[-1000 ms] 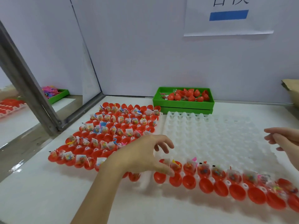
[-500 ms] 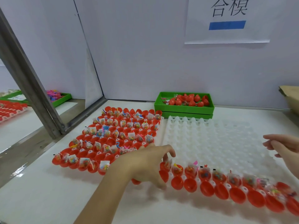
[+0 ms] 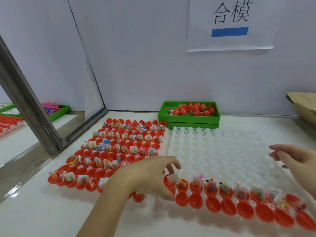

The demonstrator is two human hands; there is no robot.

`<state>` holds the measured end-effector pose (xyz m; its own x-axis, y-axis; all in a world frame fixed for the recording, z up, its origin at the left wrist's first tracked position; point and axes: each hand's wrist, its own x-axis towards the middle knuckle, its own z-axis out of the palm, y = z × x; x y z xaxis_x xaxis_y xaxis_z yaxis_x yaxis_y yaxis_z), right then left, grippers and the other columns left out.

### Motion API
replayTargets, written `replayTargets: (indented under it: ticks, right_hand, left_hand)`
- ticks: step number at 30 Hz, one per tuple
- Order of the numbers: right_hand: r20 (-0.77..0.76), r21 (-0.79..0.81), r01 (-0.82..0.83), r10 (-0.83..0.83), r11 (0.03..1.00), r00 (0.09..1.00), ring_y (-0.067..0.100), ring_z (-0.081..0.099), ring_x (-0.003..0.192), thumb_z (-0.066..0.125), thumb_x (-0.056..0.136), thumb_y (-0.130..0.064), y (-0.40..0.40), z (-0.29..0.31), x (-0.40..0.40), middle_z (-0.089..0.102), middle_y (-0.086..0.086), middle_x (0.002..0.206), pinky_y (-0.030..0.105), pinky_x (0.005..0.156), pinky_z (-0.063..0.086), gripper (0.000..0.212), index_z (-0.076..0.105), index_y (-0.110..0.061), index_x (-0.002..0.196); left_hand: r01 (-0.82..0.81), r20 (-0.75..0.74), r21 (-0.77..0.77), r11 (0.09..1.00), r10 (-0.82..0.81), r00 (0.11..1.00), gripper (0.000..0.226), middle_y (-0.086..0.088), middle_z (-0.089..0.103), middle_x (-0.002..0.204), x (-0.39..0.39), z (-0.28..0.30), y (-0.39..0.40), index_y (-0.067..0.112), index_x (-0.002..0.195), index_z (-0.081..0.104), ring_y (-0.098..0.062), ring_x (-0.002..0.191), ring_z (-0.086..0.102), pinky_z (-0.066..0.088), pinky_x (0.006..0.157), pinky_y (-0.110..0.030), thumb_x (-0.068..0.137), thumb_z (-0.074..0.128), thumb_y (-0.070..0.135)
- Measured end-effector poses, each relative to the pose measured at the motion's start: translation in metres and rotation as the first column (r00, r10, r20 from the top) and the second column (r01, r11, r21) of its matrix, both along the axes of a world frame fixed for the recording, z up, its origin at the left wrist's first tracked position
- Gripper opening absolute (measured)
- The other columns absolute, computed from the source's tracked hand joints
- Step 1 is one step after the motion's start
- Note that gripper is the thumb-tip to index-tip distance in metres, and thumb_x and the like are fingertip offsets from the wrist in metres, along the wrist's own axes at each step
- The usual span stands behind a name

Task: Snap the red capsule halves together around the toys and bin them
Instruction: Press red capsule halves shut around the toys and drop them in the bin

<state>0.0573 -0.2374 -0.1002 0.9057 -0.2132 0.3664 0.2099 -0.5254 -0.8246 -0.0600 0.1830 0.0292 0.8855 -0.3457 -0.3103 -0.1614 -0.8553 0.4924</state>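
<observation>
A white dimpled tray [image 3: 222, 151] lies in front of me. Along its near edge runs a row of red capsule halves with bagged toys [image 3: 224, 188], and a row of empty red halves [image 3: 213, 204] sits in front of it. My left hand [image 3: 147, 177] curls over the row's left end, with thumb and fingers round the leftmost red capsule [image 3: 171, 181]. My right hand [image 3: 297, 159] hovers with relaxed fingers over the tray's right edge and holds nothing. At the back stands a green bin [image 3: 188, 118] with closed red capsules [image 3: 193, 108] in it.
To the left lies a second tray of red halves with toys [image 3: 119, 147]. A grey metal post [image 3: 29, 106] slants at far left, with another green tray [image 3: 59, 111] behind it. A cardboard box [image 3: 304, 106] sits at the right edge. White walls close the back.
My left hand has slid right onto the leftmost capsule of the front row and curled round it. My right hand has barely moved. The view has tilted up a little.
</observation>
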Motion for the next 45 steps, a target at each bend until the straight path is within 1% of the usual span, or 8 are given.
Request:
replayTargets:
  ticks: [8, 14, 17, 21, 30, 36, 41, 45]
  right_hand:
    - [0.037, 0.037, -0.014, 0.013, 0.999, 0.999, 0.003, 0.071, 0.091, 0.051, 0.088, -0.044, -0.007, -0.007, 0.008, 0.076, -0.015, 0.093, 0.021, 0.064, 0.058, 0.033, 0.071, -0.04, 0.114]
    - [0.065, 0.046, -0.037, 0.034, 0.998, 0.997, 0.002, 0.071, 0.089, 0.051, 0.087, -0.043, -0.003, -0.005, 0.006, 0.076, -0.015, 0.091, 0.021, 0.065, 0.058, 0.032, 0.072, -0.04, 0.112]
    - [0.069, 0.041, -0.041, 0.039, 0.998, 0.997, 0.002, 0.071, 0.089, 0.051, 0.086, -0.043, -0.003, -0.005, 0.005, 0.076, -0.016, 0.091, 0.022, 0.066, 0.058, 0.032, 0.072, -0.04, 0.11]
    - [0.064, 0.033, -0.033, 0.031, 0.999, 0.998, 0.003, 0.071, 0.089, 0.051, 0.086, -0.043, -0.003, -0.006, 0.005, 0.076, -0.015, 0.092, 0.025, 0.065, 0.059, 0.033, 0.072, -0.04, 0.112]
    - [0.036, 0.034, -0.034, 0.033, 0.999, 0.999, 0.002, 0.071, 0.087, 0.051, 0.085, -0.045, 0.002, 0.003, -0.003, 0.076, -0.015, 0.09, 0.026, 0.066, 0.059, 0.033, 0.072, -0.04, 0.11]
    - [-0.006, 0.036, -0.012, 0.012, 0.999, 1.0, 0.002, 0.071, 0.089, 0.05, 0.085, -0.047, 0.005, 0.011, -0.011, 0.076, -0.015, 0.092, 0.027, 0.066, 0.059, 0.035, 0.071, -0.04, 0.112]
    - [-0.027, 0.021, 0.019, -0.018, 1.0, 0.999, 0.003, 0.071, 0.089, 0.051, 0.086, -0.045, 0.005, 0.02, -0.022, 0.076, -0.017, 0.092, 0.023, 0.065, 0.059, 0.032, 0.071, -0.043, 0.11]
    - [0.048, 0.047, 0.059, -0.062, 0.997, 0.997, 0.003, 0.068, 0.094, 0.049, 0.086, -0.043, 0.029, 0.05, -0.04, 0.073, -0.021, 0.098, 0.022, 0.076, 0.056, 0.029, 0.071, -0.048, 0.105]
  left_hand:
    - [0.0, -0.053, 0.013, 1.0, 0.0, 0.999, 0.077, 0.033, 0.048, 0.111, 0.001, 0.0, 0.004, 0.047, 0.129, 0.049, 0.003, 0.112, 0.049, 0.043, 0.081, -0.016, 0.063, 0.089, 0.048]
    - [0.026, -0.058, 0.079, 0.997, -0.021, 0.998, 0.072, 0.028, 0.051, 0.123, 0.003, -0.002, 0.009, 0.042, 0.135, 0.048, 0.001, 0.114, 0.05, 0.049, 0.091, -0.023, 0.076, 0.084, 0.02]
    - [0.031, -0.015, 0.075, 0.997, -0.03, 0.999, 0.062, 0.028, 0.051, 0.116, 0.005, -0.005, 0.01, 0.042, 0.131, 0.052, 0.002, 0.111, 0.05, 0.045, 0.081, -0.015, 0.083, 0.077, 0.013]
    - [0.026, 0.048, 0.046, 0.999, -0.028, 0.998, 0.052, 0.028, 0.054, 0.109, 0.006, -0.008, 0.012, 0.043, 0.122, 0.058, 0.006, 0.105, 0.052, 0.042, 0.071, -0.01, 0.083, 0.077, 0.016]
    - [0.01, 0.093, -0.01, 1.0, -0.009, 0.996, 0.039, 0.029, 0.056, 0.099, 0.004, -0.007, 0.013, 0.043, 0.112, 0.063, 0.018, 0.096, 0.048, 0.041, 0.069, -0.009, 0.081, 0.08, 0.026]
    - [0.019, 0.093, 0.003, 1.0, -0.019, 0.996, 0.036, 0.027, 0.053, 0.096, 0.003, -0.004, 0.012, 0.041, 0.111, 0.063, 0.03, 0.083, 0.044, 0.04, 0.059, 0.001, 0.083, 0.079, 0.026]
    - [0.015, 0.108, -0.002, 1.0, -0.015, 0.994, 0.034, 0.023, 0.057, 0.101, 0.001, 0.007, 0.015, 0.044, 0.107, 0.06, 0.023, 0.09, 0.048, 0.042, 0.068, -0.005, 0.082, 0.079, 0.033]
    - [-0.021, 0.117, -0.167, 0.986, 0.041, 0.992, 0.031, 0.019, 0.068, 0.102, 0.005, 0.019, 0.013, 0.038, 0.105, 0.062, 0.011, 0.095, 0.06, 0.049, 0.081, -0.016, 0.081, 0.08, 0.031]
